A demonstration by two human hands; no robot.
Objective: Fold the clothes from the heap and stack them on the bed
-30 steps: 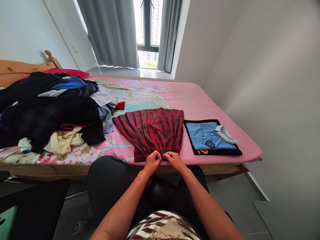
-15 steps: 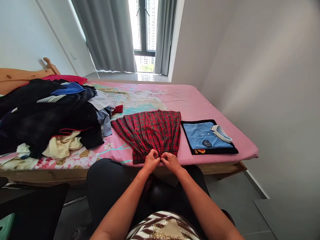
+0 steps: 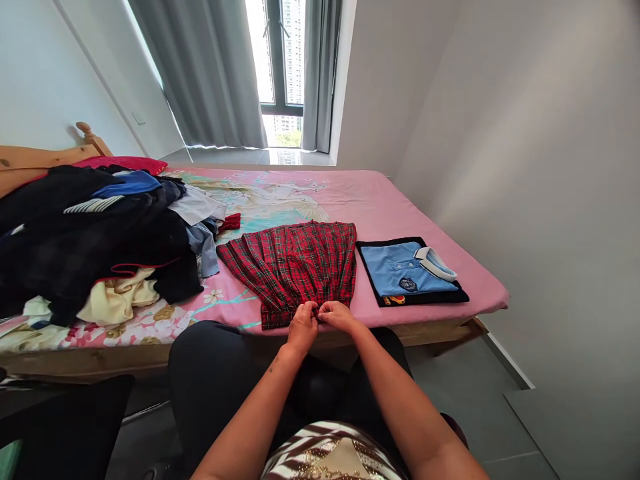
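Note:
A red plaid pleated skirt [image 3: 295,260] lies spread on the bed, its waistband toward me at the bed's front edge. My left hand [image 3: 303,327] pinches the waistband near its middle. Close beside it, almost touching, my right hand [image 3: 339,316] pinches the same band with thumb and forefinger. The fingertips hide the small piece of waistband between them. Right of the skirt lies a folded light blue polo shirt [image 3: 387,267] with a white collar and a dark badge, on top of a folded black garment [image 3: 453,295].
A large heap of mixed clothes [image 3: 100,247] covers the left of the bed, with a cream garment [image 3: 117,298] hanging toward the front. The pink bed sheet [image 3: 360,193] reaches back to the window ledge. A wooden bed frame [image 3: 125,358] runs along my knees.
My left hand has turned slightly, its back now more upward, and both hands stay at the waistband. The whole view has shifted a little. The skirt and polo shirt lie as before.

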